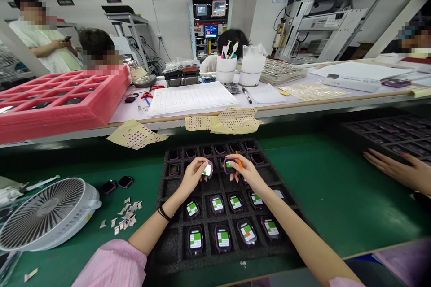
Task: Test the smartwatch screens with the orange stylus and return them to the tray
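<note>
Over a black foam tray (205, 263), my left hand (193, 176) is closed on a smartwatch body (208, 170) whose screen is lit white and green. My right hand (248, 173) grips a second watch body (230, 166), also lit, and a thin orange stick (239, 160) sticks up between its fingers; the stick's lower part is hidden. In the tray's near rows lie several watch bodies with green and white screens, one (247, 232) showing a red patch too. Dark-screened watch bodies (220, 149) fill the far compartments.
To the left stand a white fan (50, 215), two dark watch bodies (117, 184) and scattered small tabs (126, 215). A co-worker's hand (400, 170) touches another tray (397, 136) at right. Above runs a shelf with pink foam (97, 103), papers (191, 98) and white cups (225, 69).
</note>
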Demonstrator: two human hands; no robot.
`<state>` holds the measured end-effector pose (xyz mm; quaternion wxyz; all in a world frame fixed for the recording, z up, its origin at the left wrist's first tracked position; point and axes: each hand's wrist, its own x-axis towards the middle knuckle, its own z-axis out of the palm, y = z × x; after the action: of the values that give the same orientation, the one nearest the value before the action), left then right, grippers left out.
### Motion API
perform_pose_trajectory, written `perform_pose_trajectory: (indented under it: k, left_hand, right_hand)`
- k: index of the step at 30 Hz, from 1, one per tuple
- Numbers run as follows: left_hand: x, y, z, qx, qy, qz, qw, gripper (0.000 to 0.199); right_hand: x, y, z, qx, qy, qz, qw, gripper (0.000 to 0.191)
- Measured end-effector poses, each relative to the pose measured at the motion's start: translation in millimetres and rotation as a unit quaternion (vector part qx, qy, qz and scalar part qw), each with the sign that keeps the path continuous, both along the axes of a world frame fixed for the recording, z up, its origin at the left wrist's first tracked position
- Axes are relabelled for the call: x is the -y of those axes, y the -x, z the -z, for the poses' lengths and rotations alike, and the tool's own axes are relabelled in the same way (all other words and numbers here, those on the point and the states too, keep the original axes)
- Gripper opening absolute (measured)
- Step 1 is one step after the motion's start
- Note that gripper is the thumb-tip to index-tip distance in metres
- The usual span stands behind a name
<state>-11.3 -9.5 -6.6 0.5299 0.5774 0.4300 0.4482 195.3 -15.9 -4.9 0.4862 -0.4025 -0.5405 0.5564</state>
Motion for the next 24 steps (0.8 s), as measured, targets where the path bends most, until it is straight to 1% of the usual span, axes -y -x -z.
perform_pose_trajectory:
  k: [5,9,13,17,21,24]
  left_hand:
    - [1.0,-1.5,-1.9,0.003,0.007,0.006,1.000,0.038]
    - [0.8,-1.6,0.2,0.001,-0.016,0.025,1.000,0.038]
    - [0.0,-0.8,4.4,-0.008,-0.036,0.039,0.999,0.044]
    - [-0.2,-0.6,3.7,-0.009,-0.033,0.020,0.999,0.042]
    - [-0.5,-0.7,-0.4,0.002,-0.016,-0.008,1.000,0.041]
    - [-0.2,-0.5,-2.8,0.007,0.000,-0.021,1.000,0.041]
  right_hand:
    - [0.5,1.2,1.2,-0.008,-0.004,-0.016,1.000,0.041]
    - [0.4,0.6,-0.1,-0.008,-0.005,-0.013,1.000,0.040]
    - [-0.5,-0.5,-0.7,-0.007,-0.002,0.001,1.000,0.039]
    - [-2.1,-0.5,2.4,-0.003,-0.003,-0.005,1.000,0.039]
    - [-1.4,1.6,4.1,-0.014,-0.014,-0.035,0.999,0.043]
    - [1.2,3.1,3.2,-0.004,-0.018,-0.059,0.998,0.045]
